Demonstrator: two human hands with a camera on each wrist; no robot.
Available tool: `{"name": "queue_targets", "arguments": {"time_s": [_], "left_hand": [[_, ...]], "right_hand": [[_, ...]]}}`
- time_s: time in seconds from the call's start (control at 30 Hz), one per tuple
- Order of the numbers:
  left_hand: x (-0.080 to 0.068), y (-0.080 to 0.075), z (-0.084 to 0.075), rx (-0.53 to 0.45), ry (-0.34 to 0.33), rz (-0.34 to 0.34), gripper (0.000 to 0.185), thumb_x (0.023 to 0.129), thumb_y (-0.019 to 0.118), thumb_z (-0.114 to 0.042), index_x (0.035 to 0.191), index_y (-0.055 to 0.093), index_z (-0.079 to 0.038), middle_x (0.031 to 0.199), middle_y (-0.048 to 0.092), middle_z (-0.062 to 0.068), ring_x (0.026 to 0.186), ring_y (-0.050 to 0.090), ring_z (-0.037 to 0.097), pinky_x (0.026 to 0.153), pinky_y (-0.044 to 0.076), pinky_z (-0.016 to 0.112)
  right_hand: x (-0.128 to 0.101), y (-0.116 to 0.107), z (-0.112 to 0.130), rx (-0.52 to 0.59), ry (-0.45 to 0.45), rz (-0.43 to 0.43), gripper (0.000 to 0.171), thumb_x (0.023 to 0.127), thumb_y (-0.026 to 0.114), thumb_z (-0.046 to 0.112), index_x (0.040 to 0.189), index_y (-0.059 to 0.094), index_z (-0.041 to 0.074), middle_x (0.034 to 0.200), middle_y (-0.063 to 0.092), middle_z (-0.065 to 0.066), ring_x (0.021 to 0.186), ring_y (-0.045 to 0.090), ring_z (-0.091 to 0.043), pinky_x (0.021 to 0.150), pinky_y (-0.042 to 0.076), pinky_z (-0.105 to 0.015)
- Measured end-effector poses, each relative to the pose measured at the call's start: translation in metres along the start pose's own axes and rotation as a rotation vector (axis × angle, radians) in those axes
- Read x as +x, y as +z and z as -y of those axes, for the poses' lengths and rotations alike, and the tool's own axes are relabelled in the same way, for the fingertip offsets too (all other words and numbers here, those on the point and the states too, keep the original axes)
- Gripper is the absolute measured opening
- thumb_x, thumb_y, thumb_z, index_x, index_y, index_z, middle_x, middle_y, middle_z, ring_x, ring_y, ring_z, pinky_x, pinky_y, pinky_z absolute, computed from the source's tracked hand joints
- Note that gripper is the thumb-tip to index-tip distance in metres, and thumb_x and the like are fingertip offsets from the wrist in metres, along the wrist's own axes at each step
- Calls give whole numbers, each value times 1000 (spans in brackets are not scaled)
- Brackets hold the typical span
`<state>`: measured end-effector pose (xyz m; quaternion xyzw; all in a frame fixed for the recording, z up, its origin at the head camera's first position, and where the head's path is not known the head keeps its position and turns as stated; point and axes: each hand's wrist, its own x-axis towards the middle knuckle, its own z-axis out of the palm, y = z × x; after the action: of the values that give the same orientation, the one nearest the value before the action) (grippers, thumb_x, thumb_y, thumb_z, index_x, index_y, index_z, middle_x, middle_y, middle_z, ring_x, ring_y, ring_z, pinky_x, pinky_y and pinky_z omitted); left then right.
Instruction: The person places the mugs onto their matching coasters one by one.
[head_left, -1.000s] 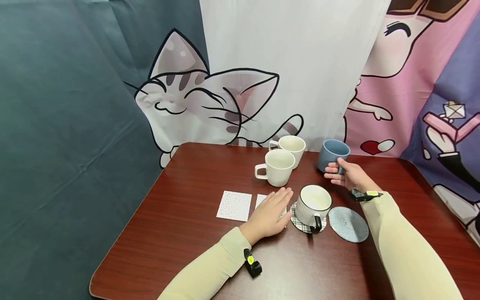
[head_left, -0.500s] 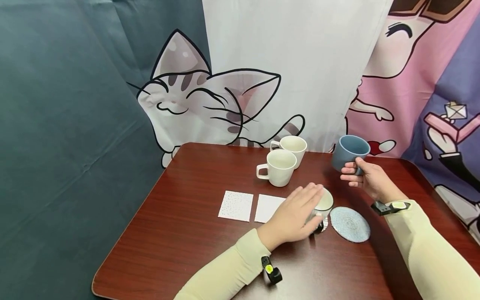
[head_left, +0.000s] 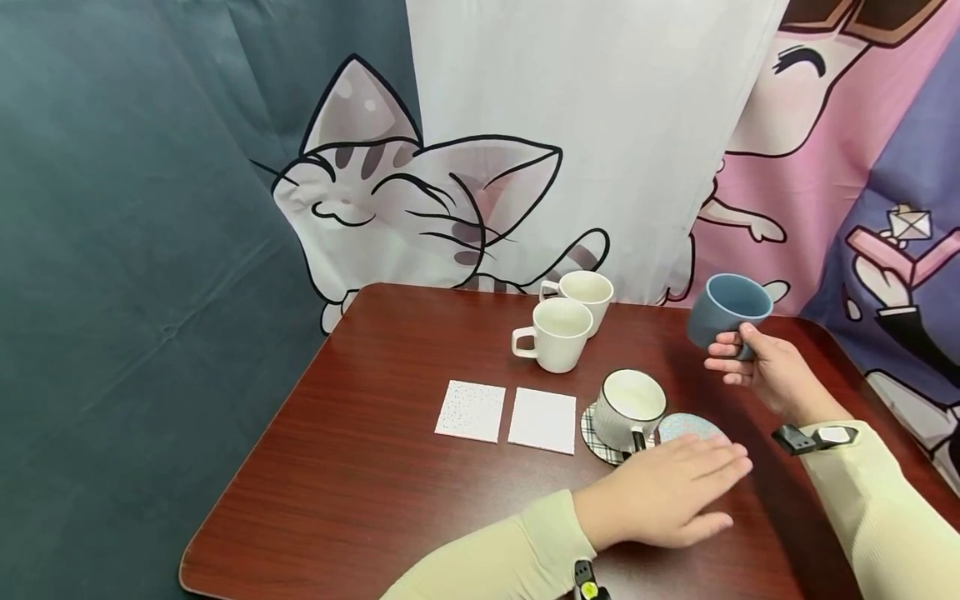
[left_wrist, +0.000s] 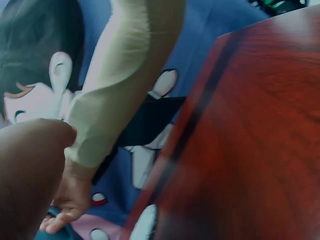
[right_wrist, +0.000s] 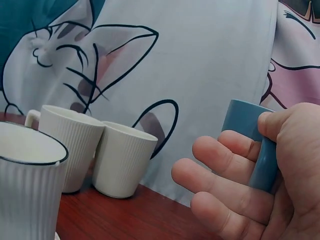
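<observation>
My right hand holds a blue mug by its handle, lifted above the right side of the dark red table. In the right wrist view the thumb and fingers wrap the blue mug's handle. My left hand lies flat with straight fingers over the round speckled blue coaster, covering most of it. Just left of it a white mug with a dark rim stands on a checked coaster.
Two white ribbed mugs stand at the table's far edge, also in the right wrist view. Two square white coasters lie side by side mid-table. Cartoon-printed cloth hangs behind.
My right hand has lifted the blue mug up and to the right. My left hand has slid rightward from the square coaster, past the dark-rimmed mug, onto the round blue coaster.
</observation>
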<state>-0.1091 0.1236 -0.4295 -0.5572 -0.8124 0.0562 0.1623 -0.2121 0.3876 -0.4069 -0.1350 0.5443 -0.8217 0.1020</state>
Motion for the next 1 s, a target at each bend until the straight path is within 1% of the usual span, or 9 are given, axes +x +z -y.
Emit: {"name": "queue_targets", "arguments": {"time_s": [0.1,0.17,0.23,0.33,0.4,0.53,0.7,0.83,1.0], "left_hand": [[4,6,-11,-11,37,93,67,105,34,-58,162,27,-23,166,24,-9,153,13,8,124,7,27],[5,13,-15,-24,55,130,67,104,33,-60,161,27,-25,166,24,-11,153,14,6,124,8,26],[5,22,-16,-35,59,154,67,104,33,-60,161,28,-26,165,24,-13,153,14,6,123,8,24],[4,37,-16,-65,30,188,67,103,33,-62,161,28,-28,165,22,-15,153,12,5,123,7,22],[3,46,-16,-77,4,208,67,103,32,-63,161,29,-30,166,20,-16,153,12,5,123,8,22],[1,60,-14,-92,-26,247,67,103,30,-65,161,28,-32,166,17,-18,153,12,4,123,13,25],[0,65,-13,-82,-40,281,67,102,27,-66,161,26,-34,166,17,-20,152,13,4,122,15,26],[-1,66,-13,-76,-36,283,67,103,27,-65,161,25,-34,166,15,-20,153,12,4,122,14,25],[-4,67,-13,-73,-28,282,64,104,26,-62,162,24,-33,167,14,-18,153,10,4,122,13,24]], "right_hand": [[-6,-1,0,14,-28,25,47,112,29,19,112,71,-1,102,76,-14,93,75,-28,69,62,-32],[-9,-1,0,33,-41,38,48,112,27,18,112,71,-2,102,76,-15,93,75,-29,68,62,-32],[-12,-1,1,44,-49,46,48,113,27,18,113,70,-3,103,76,-15,93,75,-29,67,62,-32],[-16,1,0,36,-52,46,49,113,27,18,112,71,-2,102,76,-15,92,76,-29,66,62,-32],[-20,3,0,15,-55,42,49,113,27,18,112,71,-2,101,77,-15,91,76,-28,65,62,-32],[-27,6,-1,-19,-65,38,48,112,28,17,112,72,-2,101,77,-15,90,76,-28,64,61,-32],[-36,12,-2,-8,-74,64,49,113,25,15,113,70,-4,103,76,-16,93,75,-29,66,62,-32],[-45,19,-1,2,-71,94,50,113,22,13,115,69,-4,105,76,-16,96,75,-30,68,62,-32],[-56,28,-1,-13,-68,123,52,113,20,11,117,69,-5,105,76,-17,97,74,-30,69,62,-33]]}}
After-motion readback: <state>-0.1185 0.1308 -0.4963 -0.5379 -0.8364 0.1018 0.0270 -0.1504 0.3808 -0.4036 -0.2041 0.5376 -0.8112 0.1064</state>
